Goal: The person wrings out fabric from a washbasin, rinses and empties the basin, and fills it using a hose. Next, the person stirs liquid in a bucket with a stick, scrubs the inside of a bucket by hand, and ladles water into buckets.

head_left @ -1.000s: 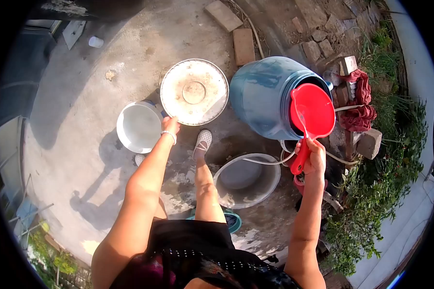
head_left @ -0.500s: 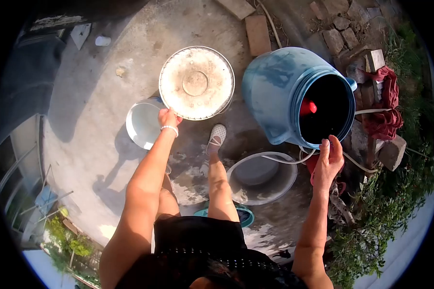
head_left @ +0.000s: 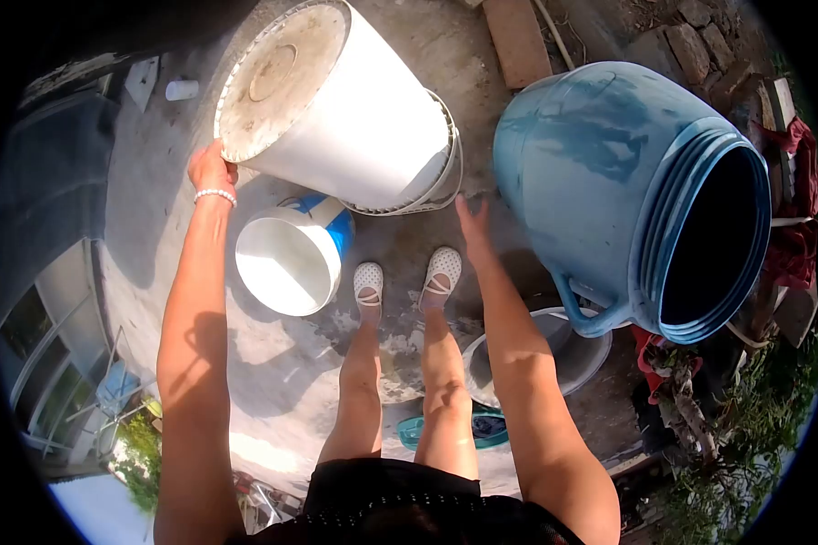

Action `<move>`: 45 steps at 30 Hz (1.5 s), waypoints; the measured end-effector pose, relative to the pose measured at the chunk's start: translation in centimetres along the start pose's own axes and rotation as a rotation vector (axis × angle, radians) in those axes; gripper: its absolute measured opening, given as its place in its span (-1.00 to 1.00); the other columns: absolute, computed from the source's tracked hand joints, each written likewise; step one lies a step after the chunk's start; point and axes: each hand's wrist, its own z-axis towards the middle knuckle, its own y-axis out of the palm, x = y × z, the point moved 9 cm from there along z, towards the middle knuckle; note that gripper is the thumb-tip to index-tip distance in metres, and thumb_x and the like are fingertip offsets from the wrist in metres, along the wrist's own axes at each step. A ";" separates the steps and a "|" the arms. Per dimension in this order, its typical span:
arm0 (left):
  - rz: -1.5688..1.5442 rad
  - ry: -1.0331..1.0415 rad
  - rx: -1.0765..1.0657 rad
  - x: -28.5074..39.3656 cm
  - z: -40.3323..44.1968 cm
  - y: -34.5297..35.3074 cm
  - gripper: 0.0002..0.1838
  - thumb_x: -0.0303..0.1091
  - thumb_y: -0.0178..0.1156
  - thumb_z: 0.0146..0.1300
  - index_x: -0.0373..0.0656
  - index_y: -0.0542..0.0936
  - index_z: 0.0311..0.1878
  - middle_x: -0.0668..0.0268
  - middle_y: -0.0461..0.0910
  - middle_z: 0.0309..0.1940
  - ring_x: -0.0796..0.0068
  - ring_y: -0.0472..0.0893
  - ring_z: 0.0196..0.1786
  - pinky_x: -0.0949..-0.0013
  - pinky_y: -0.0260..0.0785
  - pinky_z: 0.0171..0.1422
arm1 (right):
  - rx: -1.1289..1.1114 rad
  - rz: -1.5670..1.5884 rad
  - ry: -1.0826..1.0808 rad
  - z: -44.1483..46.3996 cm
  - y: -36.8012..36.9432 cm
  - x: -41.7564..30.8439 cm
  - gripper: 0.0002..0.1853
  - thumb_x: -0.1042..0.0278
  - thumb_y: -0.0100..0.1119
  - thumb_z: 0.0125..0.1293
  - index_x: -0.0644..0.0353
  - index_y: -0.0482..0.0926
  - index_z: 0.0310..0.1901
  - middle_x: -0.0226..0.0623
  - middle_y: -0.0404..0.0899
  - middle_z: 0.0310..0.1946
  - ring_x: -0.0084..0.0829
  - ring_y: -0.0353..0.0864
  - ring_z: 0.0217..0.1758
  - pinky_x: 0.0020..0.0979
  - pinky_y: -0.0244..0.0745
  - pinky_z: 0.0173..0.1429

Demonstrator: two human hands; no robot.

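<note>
A large white bucket (head_left: 373,118) is tilted in front of me, its dirty round base (head_left: 277,77) turned up toward the upper left. The ridged rim and wire handle (head_left: 456,168) point down to the right. My left hand (head_left: 214,173), with a beaded bracelet, is closed on the edge of the base. Just beyond the bucket's rim, by the handle, my right hand (head_left: 474,222) has its fingers apart and appears to hold nothing. A smaller white-and-blue bucket (head_left: 286,263) stands below the big one. To the right, a big blue barrel (head_left: 600,154) leans with its dark mouth facing right.
A grey basin (head_left: 577,354) sits under the barrel's handle, partly behind my right arm. A teal tub (head_left: 411,431) is behind my legs. Bricks (head_left: 516,41), rubble, red cloth (head_left: 795,232) and plants line the right side. A white cup (head_left: 182,90) lies at the upper left.
The big bucket has tipped from base-toward-me to a slant, its base moving up and left with my left hand. My right hand has left the barrel's rim and moved left to the bucket.
</note>
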 end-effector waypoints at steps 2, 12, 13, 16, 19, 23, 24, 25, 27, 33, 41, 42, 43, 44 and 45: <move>0.045 0.050 0.081 0.7 2.6 -1.0 -0.83 -0.42 0.17 0.07 -0.12 0.35 -0.46 0.37 0.38 -0.69 0.62 0.29 -0.74 0.56 -0.05 -0.75 | -0.062 0.242 0.056 2.8 2.7 -3.1 -0.08 -0.20 0.20 0.07 0.40 0.15 0.25 0.03 0.15 0.27 -0.16 0.20 0.30 -0.28 0.13 0.29; -0.106 -0.182 -0.142 -1.2 12.2 -3.4 -0.83 -0.40 0.09 0.16 -0.06 0.39 -0.54 0.48 0.33 -0.69 0.73 0.17 -0.73 0.67 -0.09 -0.71 | -0.620 0.877 -0.011 -3.6 6.4 -10.6 -0.52 0.25 0.22 0.16 0.31 0.39 0.07 -0.23 0.50 -0.07 -0.40 0.54 -0.07 -0.38 0.52 0.00; -0.117 -0.180 -0.146 -2.1 12.9 -4.2 -0.83 -0.40 0.09 0.16 -0.06 0.39 -0.54 0.48 0.33 -0.69 0.73 0.17 -0.73 0.67 -0.09 -0.71 | -0.643 0.966 -0.055 -5.9 4.9 -13.1 -0.51 0.31 0.22 0.16 0.35 0.36 0.08 -0.19 0.51 -0.06 -0.39 0.54 -0.04 -0.35 0.51 0.04; -0.249 -0.350 -0.169 -6.7 11.8 -4.4 -0.81 -0.20 0.12 0.23 -0.11 0.43 -0.36 0.35 0.44 -0.45 0.57 0.39 -0.51 0.58 0.24 -0.51 | -0.627 1.085 -0.137 -14.8 2.0 -22.3 -0.62 0.43 0.17 0.18 0.39 0.39 0.02 -0.16 0.55 -0.15 -0.37 0.58 -0.12 -0.32 0.53 0.00; -0.153 -0.426 -0.361 -8.9 1.7 -2.0 -0.59 0.06 0.04 0.27 -0.14 0.46 -0.14 0.26 0.45 -0.24 0.42 0.47 -0.22 0.38 0.35 -0.11 | -0.478 0.807 -0.225 -21.1 6.1 -27.7 -0.82 0.52 0.05 0.18 0.38 0.48 -0.18 -0.20 0.59 -0.35 -0.46 0.58 -0.31 -0.38 0.49 -0.24; -0.072 -0.269 -0.731 -4.2 -10.9 -0.5 -0.33 0.30 -0.24 0.27 -0.13 0.44 0.05 0.30 0.47 -0.09 0.46 0.43 -0.02 0.35 0.25 0.09 | -0.191 0.374 -0.328 -23.2 12.4 -29.4 -0.80 0.46 0.04 0.15 0.48 0.43 -0.30 -0.01 0.56 -0.46 -0.27 0.61 -0.38 -0.24 0.48 -0.27; -0.057 -0.238 -0.836 -2.8 -13.0 -0.4 -0.25 0.37 -0.33 0.25 -0.12 0.43 0.09 0.32 0.47 -0.03 0.47 0.41 0.05 0.34 0.21 0.13 | -0.129 0.185 -0.335 -22.6 13.1 -29.7 -0.77 0.40 0.03 0.17 0.49 0.42 -0.33 0.06 0.55 -0.47 -0.19 0.62 -0.38 -0.21 0.47 -0.27; -0.053 -0.241 -0.836 -2.9 -13.1 -1.1 -0.25 0.37 -0.33 0.25 -0.12 0.43 0.09 0.32 0.47 -0.03 0.47 0.41 0.05 0.34 0.21 0.13 | -0.072 -0.006 -0.342 -21.9 13.6 -29.6 -0.73 0.35 0.03 0.18 0.50 0.40 -0.36 0.12 0.53 -0.48 -0.10 0.62 -0.38 -0.18 0.47 -0.26; -0.010 -0.404 -0.816 -5.6 -12.6 -2.7 -0.19 0.41 -0.40 0.23 -0.10 0.41 0.16 0.37 0.44 0.06 0.48 0.37 0.13 0.33 0.20 0.14 | -0.133 0.006 -0.308 -20.0 15.6 -27.9 -0.67 0.28 0.05 0.18 0.51 0.39 -0.35 0.14 0.52 -0.50 -0.03 0.60 -0.39 -0.15 0.46 -0.25; -0.057 -0.376 -0.835 -8.4 -11.6 -3.3 -0.26 0.34 -0.24 0.25 -0.12 0.34 0.21 0.35 0.41 0.11 0.41 0.33 0.17 0.22 0.15 0.23 | -0.202 0.068 -0.479 -22.1 16.3 -25.8 -0.54 0.15 0.15 0.14 0.53 0.36 -0.29 0.19 0.47 -0.44 0.09 0.53 -0.38 -0.12 0.44 -0.24; 0.301 -0.355 -0.589 -13.6 -8.3 -8.2 -0.19 -0.16 0.25 0.14 -0.18 0.04 0.34 0.07 0.31 0.17 0.16 0.37 0.15 0.15 0.27 0.15 | -0.119 -0.031 -0.628 -34.8 3.7 -14.3 -0.65 0.39 0.17 0.11 0.35 0.40 -0.09 0.02 0.48 -0.21 0.00 0.49 -0.16 -0.19 0.42 -0.07; 0.278 -0.383 -0.533 -14.2 -8.7 -9.2 -0.26 -0.15 0.24 0.15 -0.16 0.11 0.31 0.08 0.31 0.17 0.13 0.36 0.17 0.11 0.24 0.19 | -0.178 -0.002 -0.457 -35.4 1.8 -10.7 -0.71 0.38 0.16 0.13 0.34 0.44 -0.14 0.01 0.50 -0.25 -0.06 0.54 -0.24 -0.24 0.46 -0.18; 0.262 -0.417 -0.472 -15.1 -9.2 -10.6 -0.32 -0.13 0.23 0.16 -0.14 0.18 0.28 0.09 0.32 0.17 0.11 0.35 0.19 0.06 0.22 0.24 | -0.135 -0.033 -0.347 -36.6 -1.3 -8.5 -0.77 0.38 0.15 0.14 0.34 0.47 -0.21 -0.01 0.52 -0.35 -0.13 0.56 -0.34 -0.28 0.47 -0.26; 0.222 -0.440 -0.394 -15.6 -9.6 -11.8 -0.35 -0.18 0.23 0.16 -0.17 0.21 0.25 0.06 0.35 0.14 0.11 0.38 0.17 0.09 0.27 0.20 | -0.093 -0.150 -0.287 -37.6 -3.9 -4.5 -0.79 0.36 0.15 0.15 0.35 0.49 -0.26 -0.05 0.53 -0.42 -0.16 0.57 -0.37 -0.29 0.47 -0.27; 0.235 -0.444 -0.403 -16.1 -10.3 -13.2 -0.35 -0.18 0.23 0.16 -0.17 0.21 0.25 0.06 0.35 0.14 0.11 0.38 0.17 0.09 0.27 0.20 | -0.050 -0.214 -0.201 -39.0 -6.7 -0.7 -0.80 0.36 0.14 0.15 0.34 0.51 -0.28 -0.07 0.54 -0.46 -0.16 0.57 -0.39 -0.29 0.46 -0.27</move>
